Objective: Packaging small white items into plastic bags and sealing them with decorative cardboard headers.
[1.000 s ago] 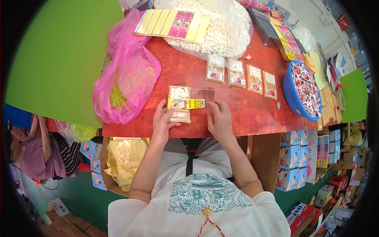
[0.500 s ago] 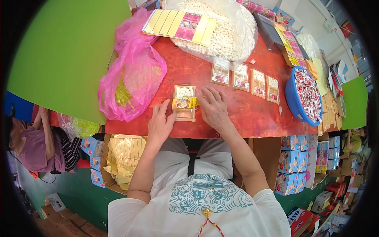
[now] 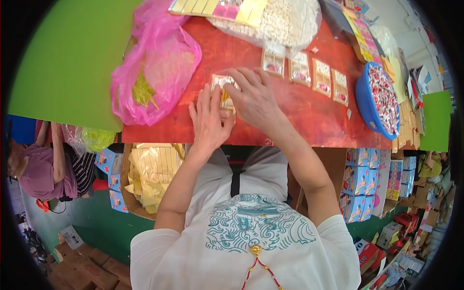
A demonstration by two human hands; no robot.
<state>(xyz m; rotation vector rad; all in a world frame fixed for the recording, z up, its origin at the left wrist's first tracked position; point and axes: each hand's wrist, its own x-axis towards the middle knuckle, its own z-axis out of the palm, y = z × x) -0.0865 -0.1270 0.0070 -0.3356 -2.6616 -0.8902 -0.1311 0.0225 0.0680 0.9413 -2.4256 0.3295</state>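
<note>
At a red worktop (image 3: pixel 290 121), beside a pink plastic bag (image 3: pixel 154 72) on the left, the right hand (image 3: pixel 256 99) and left hand (image 3: pixel 209 121) press flat on a small card packet (image 3: pixel 223 92), seemingly steadying it; four similar packets (image 3: pixel 304 72) lie farther right.

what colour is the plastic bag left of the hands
Pink, translucent plastic bag with yellow items inside; the head view shows it.

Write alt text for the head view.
Both hands, left hand and right hand, press on a small packet stack on a red table, between a pink plastic bag and a row of four packets.
</note>
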